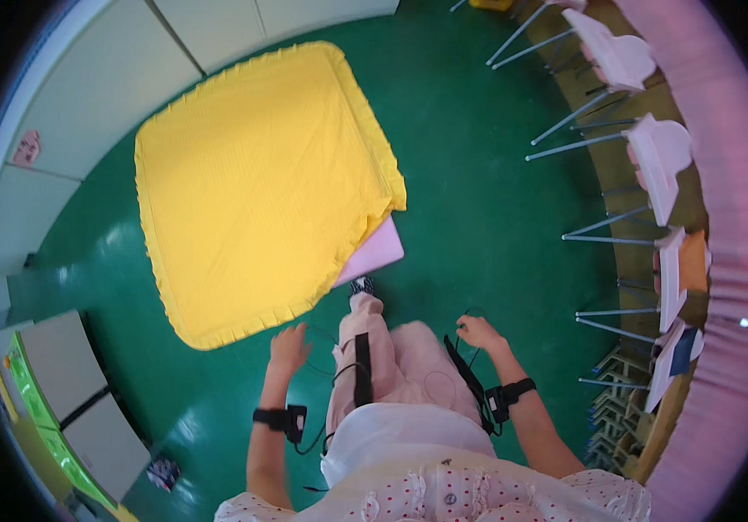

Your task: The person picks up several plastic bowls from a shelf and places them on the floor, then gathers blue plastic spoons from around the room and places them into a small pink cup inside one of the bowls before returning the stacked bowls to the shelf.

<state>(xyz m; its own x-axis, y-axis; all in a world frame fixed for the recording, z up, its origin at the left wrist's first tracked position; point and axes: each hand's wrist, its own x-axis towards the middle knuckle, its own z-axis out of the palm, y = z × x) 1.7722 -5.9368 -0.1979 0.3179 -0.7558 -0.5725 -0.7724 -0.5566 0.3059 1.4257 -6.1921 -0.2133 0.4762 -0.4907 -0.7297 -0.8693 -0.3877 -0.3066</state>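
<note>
A yellow fitted sheet point(257, 183) with a ruffled edge lies spread over a pink mattress point(376, 254) on the floor. One mattress corner shows bare at the near right, where the sheet's edge is folded back. My left hand point(289, 350) hangs just off the near edge of the sheet, fingers loosely bent and apart, holding nothing I can see. Out to the right of my legs, above the green floor, is my right hand point(478, 332). Its fingers are loosely curled with no object visible in them, and a thin cable passes close by.
White cabinets point(100, 87) line the far left. A low grey-topped unit point(100, 396) with green bins stands at the near left. Pink chairs point(657, 157) with metal legs stand along the right, beside a pink curtain point(744, 261). Stacked metal-legged stools point(617, 418) are at the lower right.
</note>
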